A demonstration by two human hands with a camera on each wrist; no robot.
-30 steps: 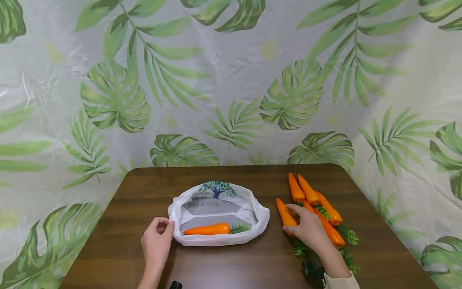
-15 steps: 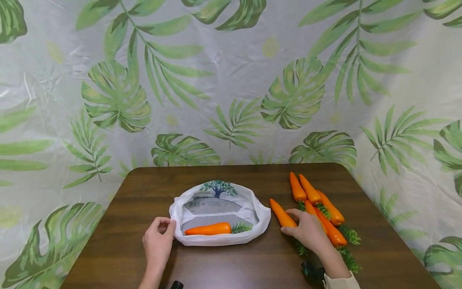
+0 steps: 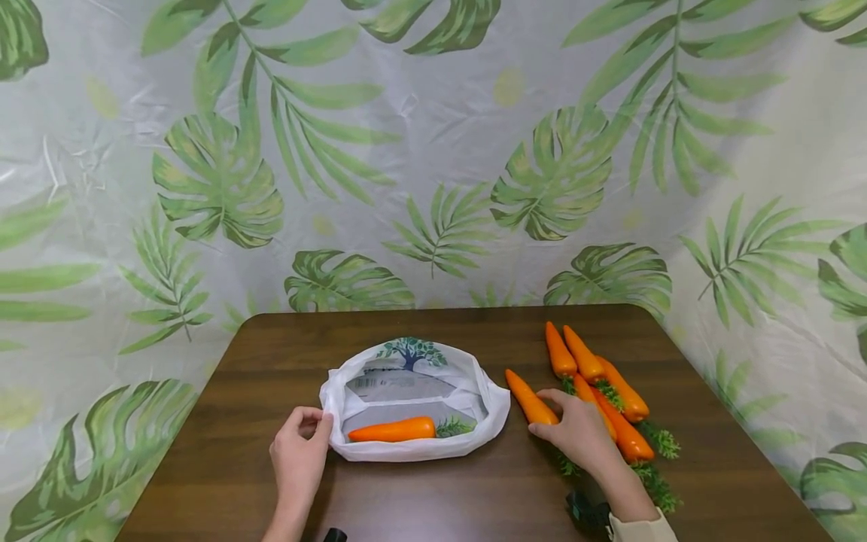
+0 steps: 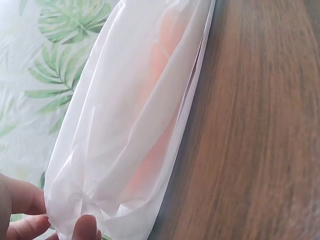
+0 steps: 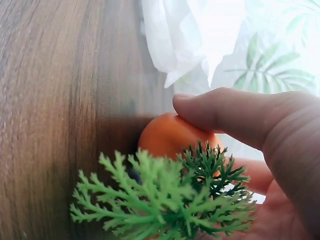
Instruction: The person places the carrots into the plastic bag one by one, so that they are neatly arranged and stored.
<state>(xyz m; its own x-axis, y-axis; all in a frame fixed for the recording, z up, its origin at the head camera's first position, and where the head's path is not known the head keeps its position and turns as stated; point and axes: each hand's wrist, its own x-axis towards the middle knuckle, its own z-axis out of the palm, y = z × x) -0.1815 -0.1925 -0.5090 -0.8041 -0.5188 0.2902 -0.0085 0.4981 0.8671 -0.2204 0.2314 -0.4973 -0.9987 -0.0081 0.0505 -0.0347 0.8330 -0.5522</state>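
Note:
My left hand [image 3: 301, 444] pinches the left edge of a white plastic bag [image 3: 497, 410], whose mouth is spread wide. Inside the bag, near its front wall, lies one orange carrot [image 3: 393, 430] with a green leafy top. The left wrist view shows thumb and fingers on the thin plastic [image 4: 100, 130], with orange showing through. My right hand [image 3: 582, 433] grips another carrot [image 3: 527, 395] by its thick end, just right of the bag, tip pointing away and left. In the right wrist view the thumb lies on that carrot [image 5: 167, 135], and its leafy top [image 5: 165, 200] hangs in front.
Several more carrots [image 3: 623, 391] lie in a loose pile to the right of my right hand, their tops toward the near side. The brown wooden table [image 3: 433, 497] ends at a leaf-patterned backdrop [image 3: 433, 150]. A small black object [image 3: 335, 535] shows at the bottom edge.
My right hand has shifted the gripped carrot slightly left, away from the pile and closer to the bag. The left hand keeps its hold on the bag's edge.

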